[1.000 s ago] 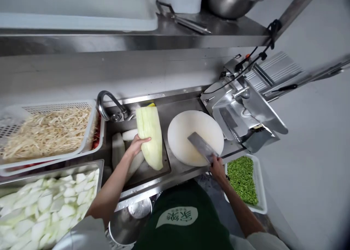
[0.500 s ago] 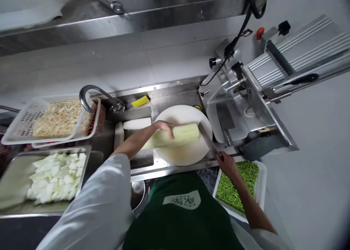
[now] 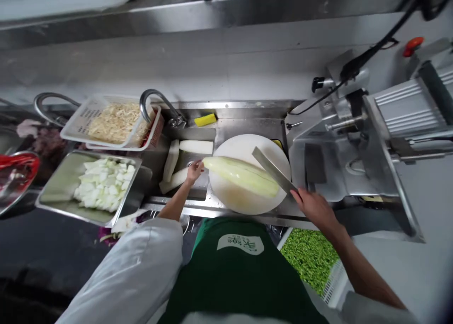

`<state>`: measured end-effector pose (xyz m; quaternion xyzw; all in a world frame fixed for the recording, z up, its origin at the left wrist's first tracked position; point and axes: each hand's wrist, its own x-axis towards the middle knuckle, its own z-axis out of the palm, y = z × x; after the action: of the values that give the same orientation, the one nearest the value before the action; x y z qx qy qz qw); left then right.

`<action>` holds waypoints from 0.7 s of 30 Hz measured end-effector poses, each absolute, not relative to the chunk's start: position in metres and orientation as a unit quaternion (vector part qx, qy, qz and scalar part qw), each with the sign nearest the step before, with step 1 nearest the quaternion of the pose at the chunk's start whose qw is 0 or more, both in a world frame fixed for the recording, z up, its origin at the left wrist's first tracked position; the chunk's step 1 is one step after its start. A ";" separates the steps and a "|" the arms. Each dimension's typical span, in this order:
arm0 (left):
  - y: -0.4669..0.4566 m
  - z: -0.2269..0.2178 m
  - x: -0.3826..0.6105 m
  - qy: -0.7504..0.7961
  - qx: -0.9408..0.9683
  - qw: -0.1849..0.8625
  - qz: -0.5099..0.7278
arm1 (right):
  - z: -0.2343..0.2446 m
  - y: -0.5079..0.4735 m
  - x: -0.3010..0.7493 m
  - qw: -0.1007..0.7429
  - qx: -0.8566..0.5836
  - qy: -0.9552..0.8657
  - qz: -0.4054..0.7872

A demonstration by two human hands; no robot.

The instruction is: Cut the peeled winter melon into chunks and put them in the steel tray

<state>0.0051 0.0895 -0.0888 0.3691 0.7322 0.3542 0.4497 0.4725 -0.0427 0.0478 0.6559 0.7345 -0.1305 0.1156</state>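
A long pale green gourd (image 3: 240, 174), apparently peeled, lies across a round white cutting board (image 3: 230, 203). At its left end, my left hand (image 3: 194, 171) has its fingers closed on the tip. My right hand (image 3: 313, 206) grips the handle of a cleaver (image 3: 271, 168). The blade slants up and left over the gourd's right part; whether it touches the gourd I cannot tell. In the sink left of the board lie several long white peeled pieces (image 3: 196, 147).
A yellow sponge (image 3: 205, 120) lies behind the sink, near a curved faucet (image 3: 155, 93). To the left are a basket of bean sprouts (image 3: 113, 121) and a steel tray of white chunks (image 3: 104, 184). Chopped greens (image 3: 311, 258) fill a basket lower right; a slicing machine (image 3: 375, 125) stands right.
My left hand has moved from the gourd's middle to its left end. The gourd now slants down to the right, and the cleaver lies across its right part. The view has shifted left.
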 end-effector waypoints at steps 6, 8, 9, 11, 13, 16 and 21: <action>0.100 -0.107 0.007 0.707 0.309 0.471 0.427 | 0.074 0.056 0.400 0.172 0.498 0.846 -0.086; 0.100 -0.110 0.005 0.699 0.301 0.479 0.437 | 0.079 0.074 0.378 0.192 0.464 0.861 -0.081; 0.100 -0.111 0.004 0.696 0.300 0.482 0.440 | 0.081 0.081 0.370 0.198 0.452 0.866 -0.079; 0.099 -0.113 0.000 0.693 0.299 0.486 0.440 | 0.084 0.091 0.359 0.206 0.435 0.873 -0.075; 0.100 -0.115 -0.004 0.693 0.302 0.490 0.435 | 0.087 0.099 0.353 0.218 0.421 0.877 -0.075; 0.104 -0.117 -0.009 0.694 0.315 0.493 0.420 | 0.091 0.107 0.350 0.240 0.403 0.880 -0.079; 0.111 -0.116 -0.017 0.693 0.348 0.494 0.393 | 0.092 0.112 0.345 0.246 0.403 0.876 -0.104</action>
<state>-0.0174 0.1109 -0.1160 0.3482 0.6934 0.3930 0.4936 0.3451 0.1117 0.0916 0.4028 0.8756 -0.1038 0.2457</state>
